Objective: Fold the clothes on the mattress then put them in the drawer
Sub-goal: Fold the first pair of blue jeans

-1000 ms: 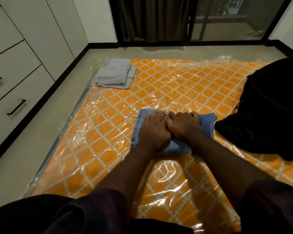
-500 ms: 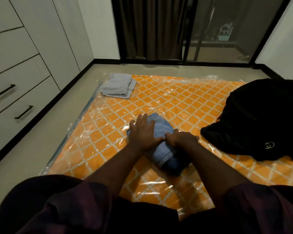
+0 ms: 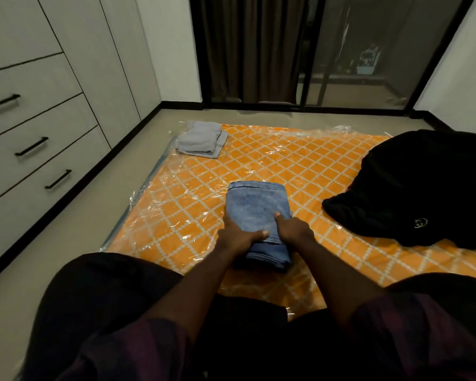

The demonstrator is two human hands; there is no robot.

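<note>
Head view: folded blue jeans (image 3: 257,210) lie on the orange diamond-pattern mattress (image 3: 300,166), near its front edge, roughly centre of frame; mattress wrapped in clear crinkled plastic, lying on the floor

Left hand (image 3: 238,237) at the near left side of the jeans; thumb laid across the top layer, fingers curled down round the left edge and out of sight beneath; it grips the bundle

Right hand (image 3: 293,232) at the near right side; thumb pressed on top, pointing away from the person, remaining fingers curled round the right edge; it also grips the bundle; whether the jeans are raised off the plastic or resting on it, cannot tell

Folded grey clothes (image 3: 201,141) stacked at the far left corner of the mattress, well apart from the jeans; black garment (image 3: 412,188) in a loose heap on the right side, unfolded, small pale logo near its lower edge

White drawers (image 3: 39,149) with black bar handles along the left wall, all closed; dark curtain (image 3: 231,45) and glass door (image 3: 368,50) at the far end
</note>
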